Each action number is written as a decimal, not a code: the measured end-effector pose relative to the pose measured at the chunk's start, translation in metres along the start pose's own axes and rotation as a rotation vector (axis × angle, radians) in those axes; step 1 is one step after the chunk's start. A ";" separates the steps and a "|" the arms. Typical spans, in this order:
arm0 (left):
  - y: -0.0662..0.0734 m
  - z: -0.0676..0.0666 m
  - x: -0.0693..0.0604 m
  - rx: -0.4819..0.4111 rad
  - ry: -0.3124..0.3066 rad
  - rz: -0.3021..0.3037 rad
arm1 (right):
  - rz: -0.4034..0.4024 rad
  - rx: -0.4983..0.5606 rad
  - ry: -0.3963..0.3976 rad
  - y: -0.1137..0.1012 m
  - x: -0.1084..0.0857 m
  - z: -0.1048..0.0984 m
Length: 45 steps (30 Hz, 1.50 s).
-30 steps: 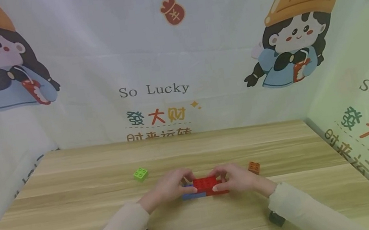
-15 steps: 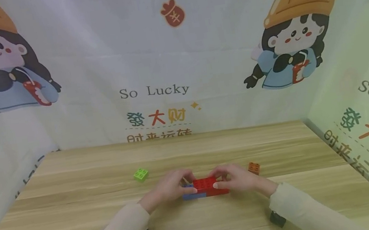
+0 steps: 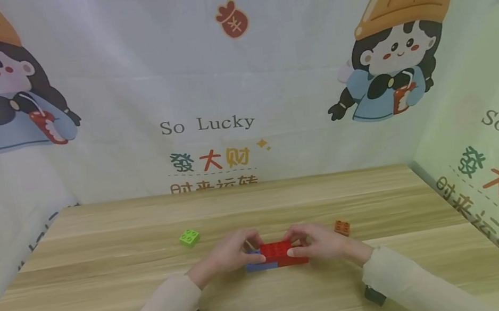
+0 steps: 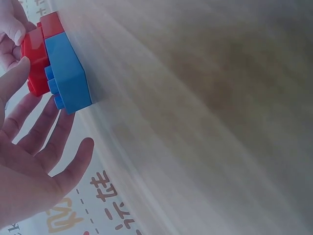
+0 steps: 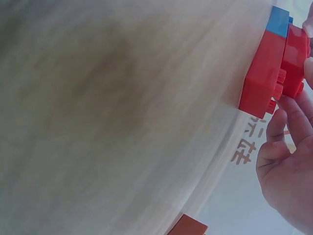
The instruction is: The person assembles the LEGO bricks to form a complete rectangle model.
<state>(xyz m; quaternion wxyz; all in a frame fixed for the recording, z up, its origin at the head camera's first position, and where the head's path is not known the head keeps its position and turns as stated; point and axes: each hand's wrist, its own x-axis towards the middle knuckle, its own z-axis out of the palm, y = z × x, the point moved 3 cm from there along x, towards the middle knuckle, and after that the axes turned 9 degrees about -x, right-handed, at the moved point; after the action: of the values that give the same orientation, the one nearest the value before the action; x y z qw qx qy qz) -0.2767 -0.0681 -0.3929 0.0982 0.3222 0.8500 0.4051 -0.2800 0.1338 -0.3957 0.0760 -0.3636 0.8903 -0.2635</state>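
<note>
On the wooden table, a blue brick (image 4: 71, 73) and a lower red brick (image 5: 264, 68) lie end to end. An upper red brick (image 3: 276, 249) sits across the place where they meet, its studs facing up. My left hand (image 3: 230, 252) pinches this upper brick at its left end, thumb on the near side. At the other end my right hand (image 3: 318, 242) pinches the same brick, with the thumb also in front. In the left wrist view, the remaining fingers spread behind the blue brick. Parts of both lower bricks are hidden by the hands in the head view.
A lime green brick (image 3: 189, 237) lies on the table (image 3: 120, 228) to the left, beyond my left hand. An orange-brown brick (image 3: 342, 227) lies just past my right hand. Behind the table hangs a printed cloth (image 3: 123, 88), with more cloth along the sides.
</note>
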 end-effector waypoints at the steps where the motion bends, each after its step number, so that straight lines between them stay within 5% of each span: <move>1: 0.000 0.000 0.000 0.004 0.001 0.001 | -0.003 -0.005 -0.001 0.000 0.000 0.000; 29: -0.001 -0.003 0.004 -0.094 -0.056 -0.066 | 0.015 -0.008 -0.005 -0.001 0.002 -0.002; 37: 0.003 -0.003 0.000 -0.090 -0.068 0.000 | -0.013 -0.015 -0.019 0.001 0.001 -0.003; 45: 0.000 -0.001 0.001 -0.073 -0.060 -0.030 | 0.047 0.027 0.141 0.022 -0.015 -0.028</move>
<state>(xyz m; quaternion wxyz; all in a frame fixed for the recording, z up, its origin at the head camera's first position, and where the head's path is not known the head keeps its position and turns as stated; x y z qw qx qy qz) -0.2781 -0.0680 -0.3926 0.1415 0.3175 0.8362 0.4242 -0.2915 0.1694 -0.3841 0.0244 -0.3219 0.8982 -0.2983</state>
